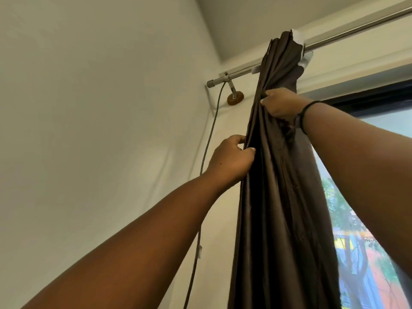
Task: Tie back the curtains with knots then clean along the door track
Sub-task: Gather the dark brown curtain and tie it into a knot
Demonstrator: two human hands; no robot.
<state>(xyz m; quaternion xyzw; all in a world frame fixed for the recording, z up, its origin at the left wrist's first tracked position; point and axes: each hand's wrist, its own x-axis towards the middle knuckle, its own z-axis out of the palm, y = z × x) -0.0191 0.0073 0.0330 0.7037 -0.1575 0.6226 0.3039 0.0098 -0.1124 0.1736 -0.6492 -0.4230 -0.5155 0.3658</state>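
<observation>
**Gathering the curtain into one bundle, knot not started**

Bunching the dark brown satin-sheen curtain (276, 175) is the step in hand, judging by the grips. It hangs from the left end of the round brushed-metal curtain rod (347, 30), pushed tight against the wall-side bracket and falling as one narrow column of long vertical pleats.

Hands:
- left hand (231, 159): fingers curled into the curtain's left edge, thumb on the front fold, pinching it
- right hand (281, 103): higher up, clenched round the gathered folds just below the heading; thin black wristband (306, 114) on that wrist

To do it well, my read:
- pull the loose left edge into the bundle before any twist, else it slips out of the knot
- grip lower for the knot; this high up there is no slack to loop
- load the rod straight down only; its bracket (231, 91) looks light

Materials: cloth is smooth and slippery-looking, with a slight sheen on the ridges, so a knot likely needs a firm cinch. White heading tape (365, 37) shows at the top. Thin grey cable (207, 148) runs down the plain off-white wall (100, 108), close to the curtain's left edge; keep it out of the gather. Dark-framed glass door (365, 264) sits at the right; the track is out of view.
</observation>
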